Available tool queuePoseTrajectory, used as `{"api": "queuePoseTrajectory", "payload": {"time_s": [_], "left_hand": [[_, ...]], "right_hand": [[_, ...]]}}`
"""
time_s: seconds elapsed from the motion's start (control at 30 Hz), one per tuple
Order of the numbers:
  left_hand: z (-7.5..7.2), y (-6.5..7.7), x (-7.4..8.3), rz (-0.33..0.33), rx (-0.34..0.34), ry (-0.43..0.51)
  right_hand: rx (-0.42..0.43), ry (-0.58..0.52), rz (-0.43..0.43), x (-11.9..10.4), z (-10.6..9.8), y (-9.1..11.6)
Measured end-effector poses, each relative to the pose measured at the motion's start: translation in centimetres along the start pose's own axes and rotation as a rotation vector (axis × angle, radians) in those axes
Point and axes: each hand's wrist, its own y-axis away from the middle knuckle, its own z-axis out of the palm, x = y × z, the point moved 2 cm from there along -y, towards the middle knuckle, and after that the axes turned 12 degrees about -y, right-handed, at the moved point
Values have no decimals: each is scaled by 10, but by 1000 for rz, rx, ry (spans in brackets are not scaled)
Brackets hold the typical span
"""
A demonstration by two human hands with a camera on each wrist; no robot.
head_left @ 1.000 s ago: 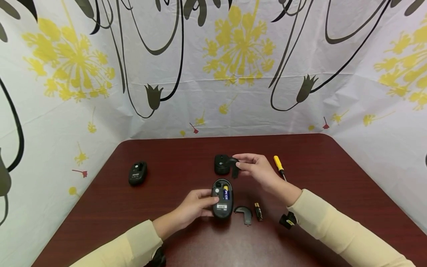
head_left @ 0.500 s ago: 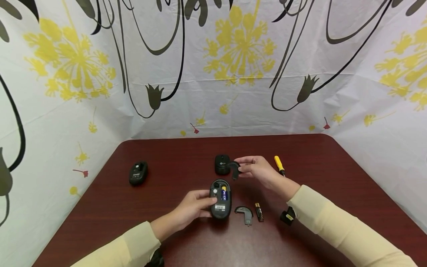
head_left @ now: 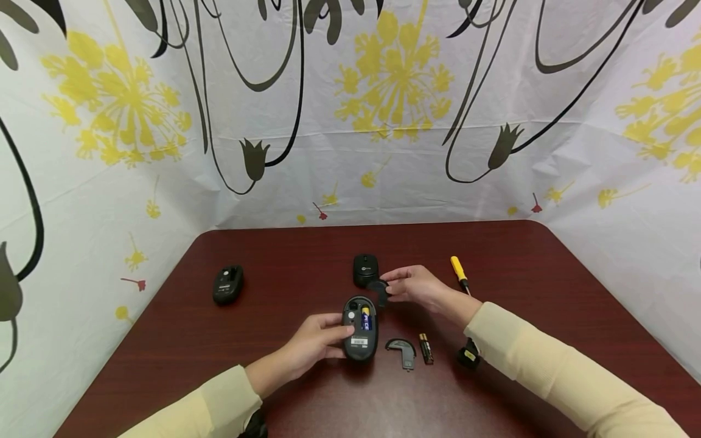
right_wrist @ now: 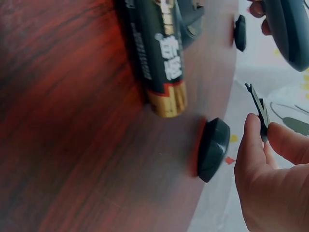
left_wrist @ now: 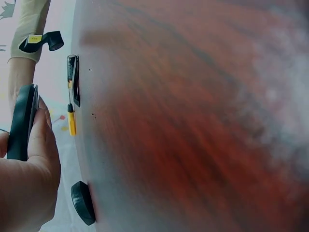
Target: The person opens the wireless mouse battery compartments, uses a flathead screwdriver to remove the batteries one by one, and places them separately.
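My left hand (head_left: 309,342) grips a black computer mouse (head_left: 358,350), its underside facing up with the battery bay uncovered. A blue and yellow battery (head_left: 366,317) sits in that bay. Between thumb and fingertips, my right hand (head_left: 415,286) pinches a dark curved battery cover (head_left: 380,291), held just above the mouse's upper right end and apart from it. In the right wrist view the cover (right_wrist: 260,113) appears nearly edge-on. A second curved cover (head_left: 405,353) lies on the table right of the held mouse, with a black and gold battery (head_left: 426,349) beside it.
Behind the held cover stands another black mouse (head_left: 365,269), upright on the dark red table (head_left: 296,261). Far left lies a third mouse (head_left: 227,285), bottom up. A yellow-handled screwdriver (head_left: 459,271) lies beyond my right forearm. A patterned white cloth (head_left: 306,201) hangs behind the table.
My right hand has come down and slightly left with the cover, closer to the mouse. The mouse in my left hand has shifted slightly left.
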Motion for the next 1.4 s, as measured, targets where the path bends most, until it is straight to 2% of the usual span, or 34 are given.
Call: {"api": "queuePoseTrajectory", "payload": {"time_s": [0.57,1.0,1.4], "left_hand": [[0,1,-2,-5,-7,-8],[0,-1,-4,-14,-15,-7],[-1,-3,-6,-22,-10,-5]], "right_hand": [[14,94,37,22,5,-5],[21,121,47,27,7,-9],[45,233,-1,26,6,-10]]}}
